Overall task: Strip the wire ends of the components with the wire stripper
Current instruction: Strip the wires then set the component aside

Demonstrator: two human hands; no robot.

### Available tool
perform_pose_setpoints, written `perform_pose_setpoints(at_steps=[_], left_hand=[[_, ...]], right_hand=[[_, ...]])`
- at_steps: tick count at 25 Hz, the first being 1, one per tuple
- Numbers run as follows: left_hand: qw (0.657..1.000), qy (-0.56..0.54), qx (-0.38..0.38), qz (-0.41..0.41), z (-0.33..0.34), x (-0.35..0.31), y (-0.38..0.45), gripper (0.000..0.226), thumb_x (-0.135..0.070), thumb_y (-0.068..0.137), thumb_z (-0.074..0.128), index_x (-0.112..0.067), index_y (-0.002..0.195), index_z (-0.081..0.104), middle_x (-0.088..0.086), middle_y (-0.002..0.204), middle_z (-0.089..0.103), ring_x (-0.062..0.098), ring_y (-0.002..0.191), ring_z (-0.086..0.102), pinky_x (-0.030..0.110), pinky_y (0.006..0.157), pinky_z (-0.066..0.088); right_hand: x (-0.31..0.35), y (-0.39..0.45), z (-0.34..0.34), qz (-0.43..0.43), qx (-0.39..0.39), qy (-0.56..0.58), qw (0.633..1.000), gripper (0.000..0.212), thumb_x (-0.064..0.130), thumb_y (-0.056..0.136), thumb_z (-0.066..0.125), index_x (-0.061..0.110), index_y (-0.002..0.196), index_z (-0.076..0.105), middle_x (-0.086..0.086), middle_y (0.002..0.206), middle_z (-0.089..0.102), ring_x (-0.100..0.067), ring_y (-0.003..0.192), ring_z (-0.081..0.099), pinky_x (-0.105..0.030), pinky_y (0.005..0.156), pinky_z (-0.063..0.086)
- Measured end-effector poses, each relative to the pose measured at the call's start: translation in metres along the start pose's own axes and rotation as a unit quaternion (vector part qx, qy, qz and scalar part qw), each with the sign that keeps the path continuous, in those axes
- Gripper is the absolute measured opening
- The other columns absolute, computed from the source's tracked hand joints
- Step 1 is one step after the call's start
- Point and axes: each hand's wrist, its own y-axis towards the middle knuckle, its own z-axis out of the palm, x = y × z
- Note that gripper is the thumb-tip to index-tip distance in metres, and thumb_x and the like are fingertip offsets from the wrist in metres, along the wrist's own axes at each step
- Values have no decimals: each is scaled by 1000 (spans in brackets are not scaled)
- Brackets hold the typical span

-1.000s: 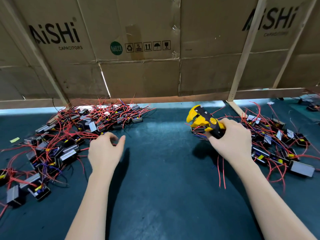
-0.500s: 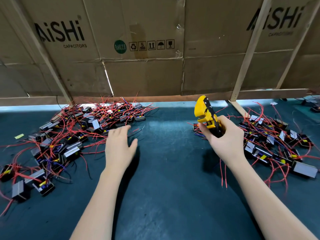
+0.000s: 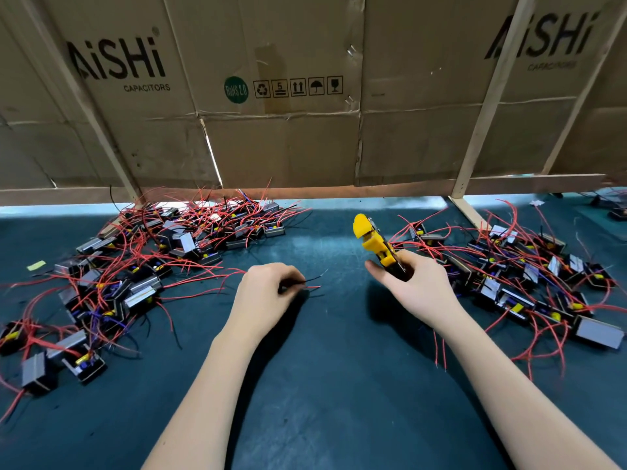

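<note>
The fingers point(image 3: 288, 283) of the left hand point(image 3: 268, 296) are curled in and pinch the ends of thin wires, one black point(image 3: 317, 275) and one red point(image 3: 314, 286), whose tips stick out to the right over the bare green table point(image 3: 332, 385); which part these wires belong to is hidden under the hand. The right hand point(image 3: 412, 290) is wrapped around the dark handles of the yellow wire stripper point(image 3: 375, 244), thumb stretched out to the left, and holds its head upright and pointing away, well clear of the wire tips. Whether the tool's mouth stands open I cannot tell from this angle. The likely trouble starts at the pinch: the wires are thin and limp, so if the hold sits too far back from the tips they may droop or splay and miss the tool's mouth, or go in too deep and lose too much sleeve. Two wires fed at once could also strip unevenly. Pulling on them may drag neighbours along, since the left pile point(image 3: 142, 266) of small boxed parts is a tangle of red wires lying just beside the hand. The right pile point(image 3: 529, 276) spreads close behind the tool hand, and a loose loop there could catch the handles as the tool swings over.
</note>
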Motion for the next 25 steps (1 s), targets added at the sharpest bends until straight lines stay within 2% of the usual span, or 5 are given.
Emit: perform_pose_setpoints(at_steps=[3,7,10,14,25], left_hand=[[1000,-6,8,0,-2,0,-1,10,-12,80,77,-19,87,76,-7,84,73,13,82,66,31,80,52],[999,-19,3,30,2,-8,-1,10,-6,82,74,-14,89,74,-4,85,70,11,79,62,27,77,48],[991,-126,-36,17,6,-21,-3,10,-6,88,68,-15,93,72,-8,86,67,3,72,53,13,70,40],[975,-222,-3,-26,13,-31,-4,6,-13,90,68,-16,85,70,-11,76,62,3,65,47,17,65,38],[967,-251,5,-39,21,-33,-4,14,-16,93,64,-26,82,65,-5,65,59,7,63,49,24,63,39]], right_hand=[[2,-4,4,41,7,-11,999,48,72,75,59,24,71,54,14,59,57,-2,60,52,-20,57,38],[-1,-7,5,13,-49,-187,981,56,80,75,45,25,72,51,9,70,58,-23,75,57,-34,65,42],[-4,-4,0,-10,-107,-282,953,61,77,78,44,17,80,55,-3,81,64,-31,83,62,-38,74,46],[-11,1,-5,-9,-154,-402,902,63,72,78,51,11,90,58,-11,95,67,-33,93,63,-40,80,39],[-10,-3,5,-104,-121,-425,891,60,68,71,63,9,85,59,-10,85,65,-32,84,59,-40,76,36]])
